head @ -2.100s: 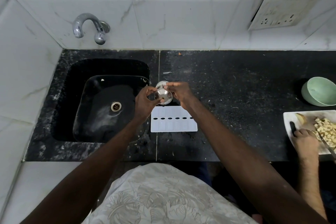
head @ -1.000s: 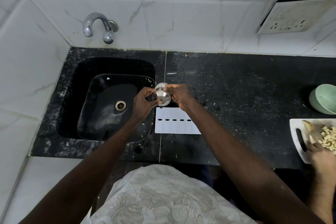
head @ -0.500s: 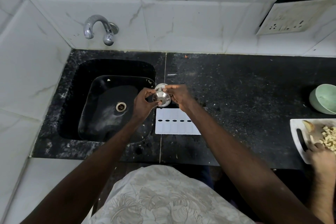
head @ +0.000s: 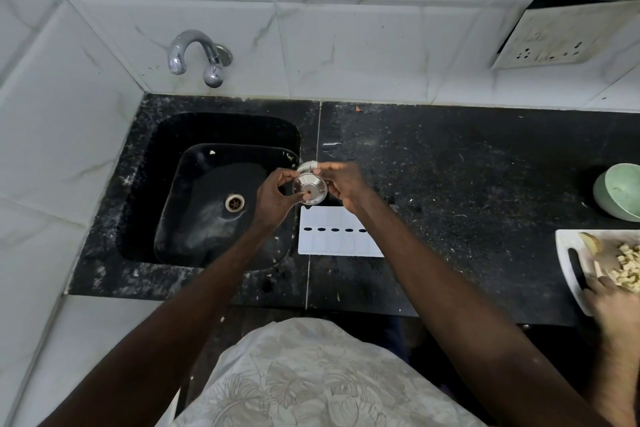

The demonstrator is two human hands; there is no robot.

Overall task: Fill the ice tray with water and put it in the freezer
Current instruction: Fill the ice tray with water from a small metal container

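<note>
Head cam looks straight down on the ice tray. It lies flat on the black table, just right of the sink. I can't make out any water in the cells, so I'd say the filling isn't done yet.

Just above the tray's far edge, both hands hold a small steel vessel. The left hand has its fingers pinching one side of the rim, and the right hand pinches the other. Can't tell if it's a cup or something with a lid.

If that's the water source, I'd tip it slowly and keep it low over the tray. Go cell by cell, since shallow cells slop over easily. Otherwise the tap is over on the far side of the sink, well apart from the tray.

White board with diced food sits far right, so keep the elbows in.
</note>
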